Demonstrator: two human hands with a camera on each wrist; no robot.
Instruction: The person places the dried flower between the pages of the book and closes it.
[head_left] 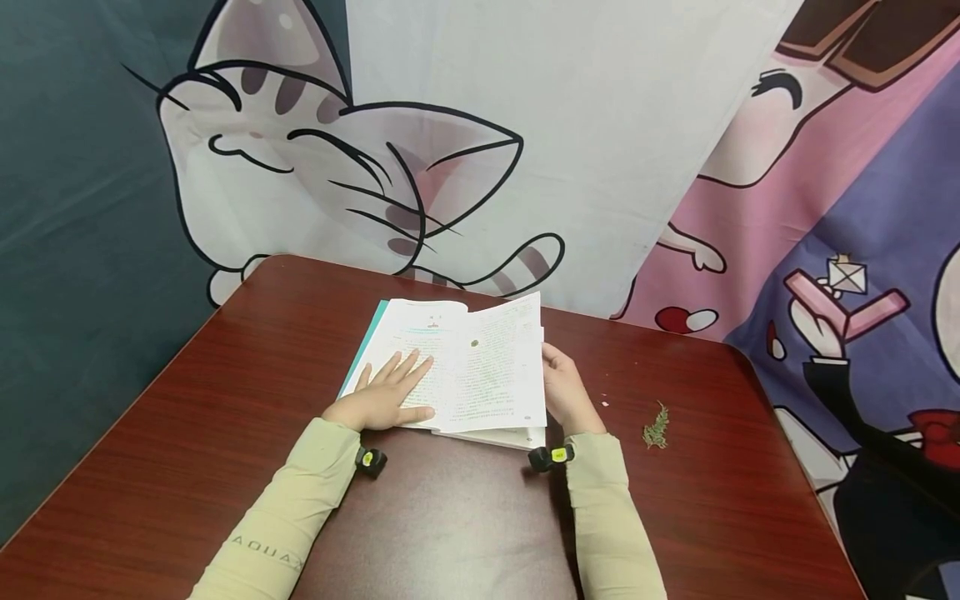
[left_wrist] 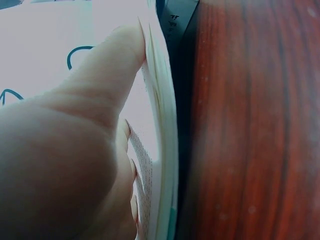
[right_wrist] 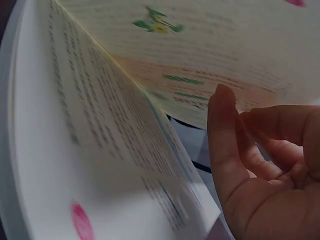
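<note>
An open book point(head_left: 408, 333) with printed pages and a teal cover edge lies on the table. Across its left page rests my left hand point(head_left: 384, 400), palm down with the fingers spread; the left wrist view shows the thumb point(left_wrist: 112, 62) along the book's lower edge. My right hand point(head_left: 568, 390) is at the book's right side, pinching the edge of a raised page point(head_left: 498, 375) between thumb and fingers. In the right wrist view this lifted page point(right_wrist: 200, 45) stands over the page beneath point(right_wrist: 100, 150), and its printed lines and green marks show.
To the right of my right hand, a small green sprig point(head_left: 656, 427) lies on the reddish-brown table point(head_left: 225, 400). Tiny pale scraps point(head_left: 605, 404) lie between them. Behind the table hangs a cloth printed with a cartoon cat point(head_left: 262, 192).
</note>
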